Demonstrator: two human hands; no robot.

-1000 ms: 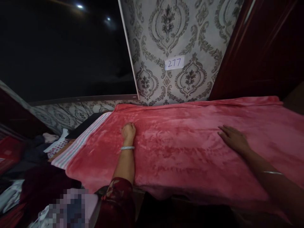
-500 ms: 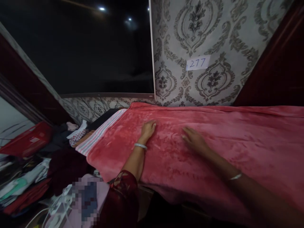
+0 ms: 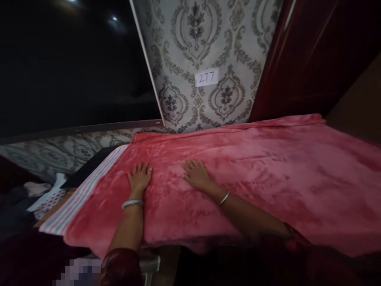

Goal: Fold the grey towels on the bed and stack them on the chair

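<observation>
A red plush blanket (image 3: 253,167) lies spread over a long table-like surface, with slight ripples and handprint-like marks in its pile. My left hand (image 3: 139,176) rests flat on its left part, fingers spread. To the right of it, my right hand (image 3: 196,174) also lies palm down on the plush, its fingers apart. Neither hand holds anything. Under the blanket's left edge a striped cloth (image 3: 86,188) in white, pink and grey sticks out. The blanket's front edge hangs down over the near side.
Behind the blanket are a patterned wall with a paper label (image 3: 206,77) reading 277, a large dark television (image 3: 74,67) and a dark red panel (image 3: 300,59). At left lies a dotted white cloth (image 3: 50,200) among dark fabrics. A pale stool-like object (image 3: 150,264) shows below.
My view has turned to the right. My right hand, blurred above the blanket before, now lies flat on it. The left hand's fingers, curled earlier, are now spread.
</observation>
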